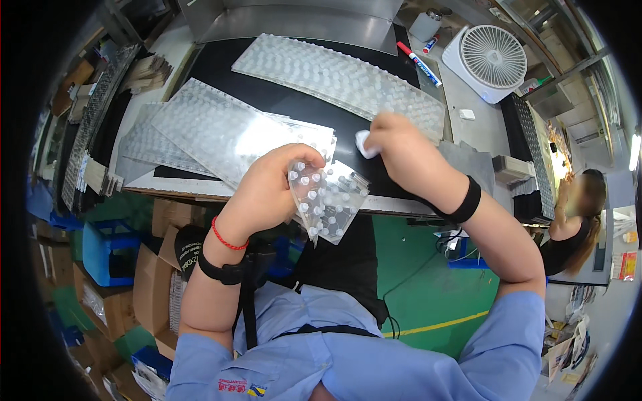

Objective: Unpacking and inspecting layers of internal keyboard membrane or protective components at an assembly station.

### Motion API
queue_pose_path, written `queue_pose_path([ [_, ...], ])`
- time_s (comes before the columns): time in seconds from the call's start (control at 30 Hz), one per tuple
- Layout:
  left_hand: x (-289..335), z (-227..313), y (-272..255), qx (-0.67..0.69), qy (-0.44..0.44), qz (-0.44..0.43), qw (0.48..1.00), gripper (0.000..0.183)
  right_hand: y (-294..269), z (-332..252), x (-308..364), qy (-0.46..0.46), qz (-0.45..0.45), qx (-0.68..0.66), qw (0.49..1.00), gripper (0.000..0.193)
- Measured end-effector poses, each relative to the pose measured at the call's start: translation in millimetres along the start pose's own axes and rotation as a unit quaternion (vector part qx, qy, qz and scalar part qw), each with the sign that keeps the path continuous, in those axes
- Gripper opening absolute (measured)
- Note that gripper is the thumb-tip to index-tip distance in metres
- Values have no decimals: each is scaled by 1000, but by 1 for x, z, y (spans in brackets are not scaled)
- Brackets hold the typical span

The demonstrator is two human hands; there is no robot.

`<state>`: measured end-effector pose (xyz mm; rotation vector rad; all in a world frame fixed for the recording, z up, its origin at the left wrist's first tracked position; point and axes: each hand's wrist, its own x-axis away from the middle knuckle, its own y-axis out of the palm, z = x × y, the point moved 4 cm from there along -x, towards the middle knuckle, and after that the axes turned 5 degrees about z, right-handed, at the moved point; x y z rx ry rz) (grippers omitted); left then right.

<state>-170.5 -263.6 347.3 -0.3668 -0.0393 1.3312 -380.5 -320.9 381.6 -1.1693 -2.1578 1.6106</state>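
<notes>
My left hand [264, 187] is closed on the edge of a few clear plastic sheets [328, 204] dotted with white round bumps. They fan out in front of me, past the near edge of the bench. Over the black mat [351, 140], my right hand [411, 150] pinches a small wad of white cloth [366, 144], apart from the held sheets. To the left, large translucent bumpy sheets [214, 130] lie overlapping on the bench. A long stack of similar sheets [334, 73] stretches across the back of the mat.
A white fan [488, 60] stands at the back right, near a red-capped marker [421, 65] and a small white block [467, 114]. Cardboard boxes [154, 287] and a blue stool [110, 250] are on the green floor at left. Another person [575, 220] sits at far right.
</notes>
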Motion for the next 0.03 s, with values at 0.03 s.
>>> queue_pose_path([
  [0.03,1,-1,-1,11,0,5,1000,22,12,5,1,17,-103,20,994,19],
])
